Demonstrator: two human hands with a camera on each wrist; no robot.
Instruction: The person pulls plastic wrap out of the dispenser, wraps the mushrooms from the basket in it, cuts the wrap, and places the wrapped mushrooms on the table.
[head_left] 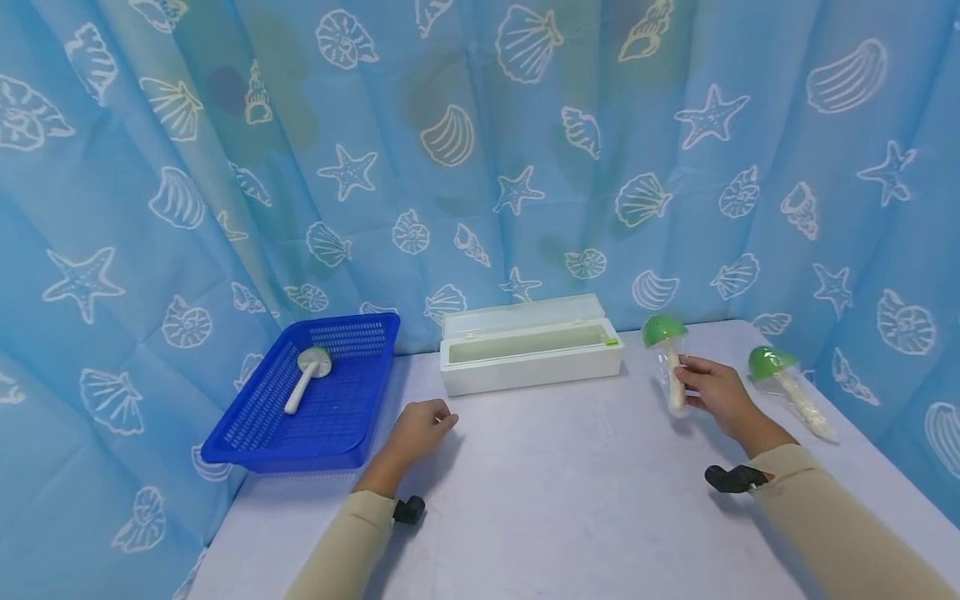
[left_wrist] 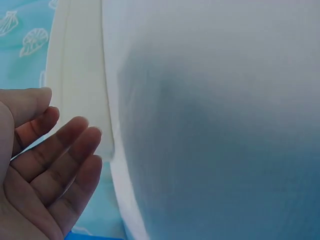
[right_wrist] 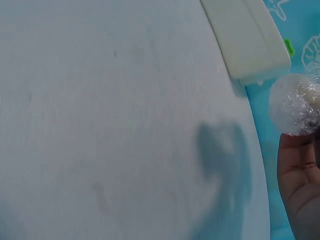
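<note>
Right hand pinches a green-headed utensil by its pale handle, thumb and fingertips closing on it from the side; it is upright, head uppermost, to the right of the white box, over the far right part of the table. Whether its lower end touches the cloth: cannot tell. Main risk, in my judgement: slip. The clear wrapping looks slick and loose, so the handle could slide inside it or swivel under the wide head if the pinch is light. Second risk: a low leftward path could knock the head against the box's near end or its raised lid, shifting the box. Third: the second wrapped utensil lies beside the right forearm, near the table's right edge; a careless elbow could push it off. Left hand is empty, fingers loosely bent, between the blue basket and the box, so it gives no support. Appearance of held piece: domed, bright green head, whitish handle, clear plastic with shiny creases, crumpled and glinting in the right wrist view. A similar utensil lies in the basket, white handle towards the near side; wrapping not discernible.
</note>
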